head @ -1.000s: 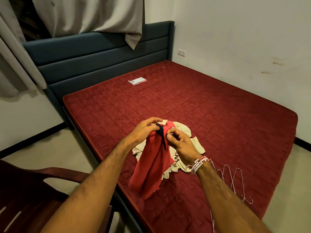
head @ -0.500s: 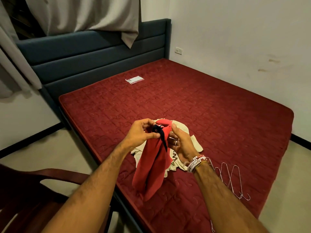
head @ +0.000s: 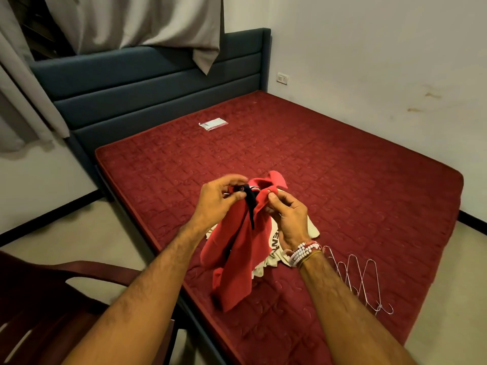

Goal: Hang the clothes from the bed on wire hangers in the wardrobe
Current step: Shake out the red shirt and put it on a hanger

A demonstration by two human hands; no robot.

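A red shirt [head: 238, 259] with a dark navy placket hangs above the near edge of the bed [head: 342, 180]. My left hand [head: 220, 200] pinches the collar at the dark placket. My right hand [head: 288, 216] grips the other side of the collar, which now stands open. Under the shirt a cream garment [head: 312, 227] with dark lettering lies crumpled on the mattress. Several wire hangers [head: 361, 280] lie on the bed to the right of my right wrist. No wardrobe shows in the head view.
A small clear packet [head: 213, 124] lies near the blue headboard [head: 147, 85]. A dark wooden chair [head: 52, 299] stands at lower left beside the bed. Grey curtains [head: 131, 22] hang above the headboard. White walls close the right side.
My hands have drawn apart a little, spreading the red shirt's collar open. The shirt has risen slightly. The head view has shifted a little to the right.
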